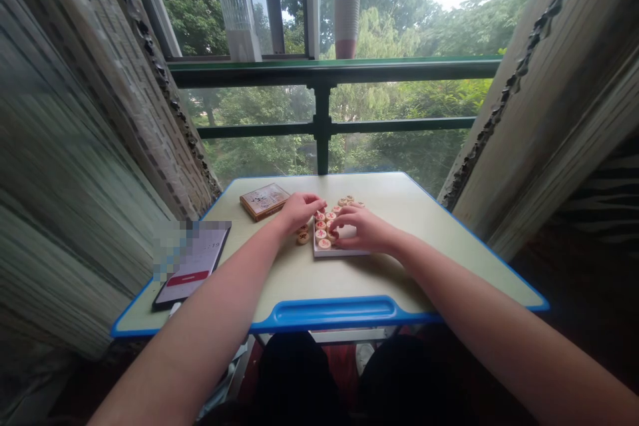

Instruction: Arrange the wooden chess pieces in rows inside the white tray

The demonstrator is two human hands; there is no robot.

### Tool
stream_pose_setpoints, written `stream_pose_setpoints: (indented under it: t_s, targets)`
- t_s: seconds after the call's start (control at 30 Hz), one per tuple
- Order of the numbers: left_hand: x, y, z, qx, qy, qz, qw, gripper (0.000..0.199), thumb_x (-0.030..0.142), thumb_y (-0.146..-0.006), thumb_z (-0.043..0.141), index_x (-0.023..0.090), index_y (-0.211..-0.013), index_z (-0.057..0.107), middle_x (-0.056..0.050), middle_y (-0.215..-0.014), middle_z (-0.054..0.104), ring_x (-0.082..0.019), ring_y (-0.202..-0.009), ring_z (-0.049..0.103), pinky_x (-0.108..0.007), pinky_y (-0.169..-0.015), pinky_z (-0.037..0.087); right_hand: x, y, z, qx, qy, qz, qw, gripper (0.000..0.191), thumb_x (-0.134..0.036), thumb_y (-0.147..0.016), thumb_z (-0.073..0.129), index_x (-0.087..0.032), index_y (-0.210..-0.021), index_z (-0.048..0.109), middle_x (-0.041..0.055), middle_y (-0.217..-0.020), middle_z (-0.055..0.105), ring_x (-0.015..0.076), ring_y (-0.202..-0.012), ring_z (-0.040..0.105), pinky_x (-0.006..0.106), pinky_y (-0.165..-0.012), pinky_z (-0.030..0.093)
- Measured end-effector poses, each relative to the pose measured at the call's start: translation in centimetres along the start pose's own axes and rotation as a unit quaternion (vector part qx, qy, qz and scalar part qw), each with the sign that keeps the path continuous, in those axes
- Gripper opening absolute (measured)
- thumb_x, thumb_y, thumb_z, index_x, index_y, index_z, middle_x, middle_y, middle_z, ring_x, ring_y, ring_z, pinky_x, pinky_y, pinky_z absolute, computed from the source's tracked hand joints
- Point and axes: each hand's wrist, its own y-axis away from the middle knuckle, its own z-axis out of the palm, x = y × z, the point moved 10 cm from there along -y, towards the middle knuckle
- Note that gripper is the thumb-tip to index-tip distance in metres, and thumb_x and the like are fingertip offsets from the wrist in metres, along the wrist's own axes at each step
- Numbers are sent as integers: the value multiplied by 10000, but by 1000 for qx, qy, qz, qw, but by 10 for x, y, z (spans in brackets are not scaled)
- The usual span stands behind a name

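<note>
A shallow white box stands mid-table, with round wooden pieces bearing red characters in rows along its left side. My left hand is at the box's upper left, its fingers bent and close together; whether a piece is between them is too small to tell. Over the box, my right hand has its fingers curled down onto a piece beside the left rows. Outside the box, loose pieces lie under and below my left hand. More pieces sit behind my right hand.
A flat box with a picture lid lies at the back left of the blue-edged table. A tablet or phone rests at the left edge. Curtains hang on both sides; a green railing and window stand behind.
</note>
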Motion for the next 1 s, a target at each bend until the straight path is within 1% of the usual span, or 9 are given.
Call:
stream_pose_setpoints:
  t_s: [0.1, 0.17, 0.3, 0.5, 0.6, 0.73, 0.9, 1.0]
  targets:
    - [0, 0, 1, -2, 8, -2, 1000, 285, 398, -666, 634, 119, -703, 681, -57, -656, 649, -140, -603, 529, -281, -622, 410, 1, 0, 0, -5, 1, 2, 1000, 142, -204, -683, 689, -212, -824, 702, 46, -836, 613, 193, -839, 538, 340, -815, 420]
    - [0, -1, 1, -3, 11, 1, 1000, 298, 412, -662, 637, 120, -701, 681, -57, -654, 647, -141, -605, 529, -283, -624, 412, 2, 0, 0, -2, 0, 2, 1000, 132, -201, -691, 682, -207, -822, 701, 44, -820, 610, 187, -823, 539, 332, -800, 424]
    - [-1, -2, 0, -4, 4, 4, 1000, 284, 401, -668, 634, 123, -707, 678, -59, -673, 654, -140, -611, 533, -282, -629, 412, 4, 0, -2, 11, -2, 1, 1000, 104, -268, -718, 685, -201, -797, 700, 46, -799, 606, 180, -807, 541, 328, -801, 422]
    - [3, 3, 2, -3, -17, -8, 1000, 289, 417, -668, 635, 132, -686, 676, -63, -680, 663, -147, -612, 543, -277, -604, 409, 8, 0, -4, 24, -1, 5, 1000, 157, -347, -720, 692, -205, -788, 694, 45, -792, 605, 178, -807, 549, 319, -792, 419]
    - [3, 2, 1, -3, -15, 2, 1000, 287, 412, -676, 626, 131, -698, 679, -61, -677, 661, -145, -609, 538, -278, -606, 409, 10, 1, -5, 25, -1, 10, 1000, 171, -360, -708, 700, -207, -784, 689, 45, -803, 604, 182, -820, 547, 324, -802, 415]
    - [0, -2, -1, -5, -4, 14, 1000, 286, 406, -678, 622, 128, -711, 680, -58, -663, 653, -143, -608, 535, -285, -626, 415, 6, 1, -3, 18, -2, 6, 1000, 158, -346, -699, 706, -211, -778, 685, 41, -800, 595, 178, -813, 537, 320, -804, 412]
    - [-1, -1, 1, -9, -12, 4, 1000, 289, 414, -672, 628, 130, -696, 675, -62, -678, 660, -149, -619, 547, -288, -632, 420, 5, -1, -1, 12, 5, 12, 1000, 193, -322, -660, 736, -195, -785, 663, 35, -788, 581, 168, -778, 517, 293, -736, 416]
    - [-2, -2, 2, -11, -7, 3, 1000, 282, 406, -678, 620, 129, -697, 671, -62, -678, 657, -145, -614, 542, -285, -631, 418, 3, -2, 1, 8, 12, 6, 1000, 174, -282, -654, 735, -194, -781, 655, 24, -765, 572, 158, -744, 507, 286, -723, 413]
